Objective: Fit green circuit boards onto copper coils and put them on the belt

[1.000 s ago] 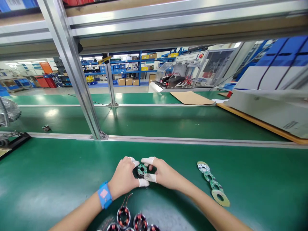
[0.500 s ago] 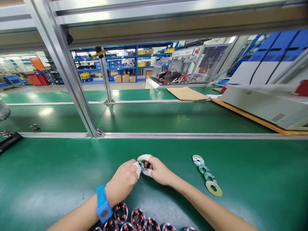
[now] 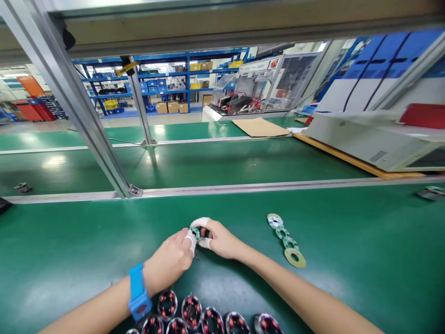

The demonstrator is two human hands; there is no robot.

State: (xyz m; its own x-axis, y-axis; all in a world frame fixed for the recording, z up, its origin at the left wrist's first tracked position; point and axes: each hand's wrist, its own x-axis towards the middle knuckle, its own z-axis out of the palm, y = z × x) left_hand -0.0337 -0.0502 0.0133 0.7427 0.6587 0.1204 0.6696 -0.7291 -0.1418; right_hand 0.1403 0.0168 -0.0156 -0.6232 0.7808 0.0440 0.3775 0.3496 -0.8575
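Between my two hands is a small green ring-shaped circuit board (image 3: 196,233), partly covered by the fingers; thin wires hang just below it. My left hand (image 3: 171,256), with a blue wristband (image 3: 139,291), is closed on the board's left side. My right hand (image 3: 219,239) grips the right side between a thumb and finger in white finger cots. Below the hands stand several round motor stators (image 3: 192,311) with copper-coloured windings. To the right, a strip of joined ring circuit boards (image 3: 286,240) lies flat, with pale yellowish end pieces.
An aluminium post (image 3: 78,109) rises from the metal rail (image 3: 222,189) behind the hands. A grey metal box (image 3: 361,139) stands at the back right, near flat brown cardboard (image 3: 260,126). A small part (image 3: 431,193) lies at the far right.
The view has swung to the right, so the scene sits further left and more stators show. Both hands still hold the ring circuit board, in nearly the same pose.
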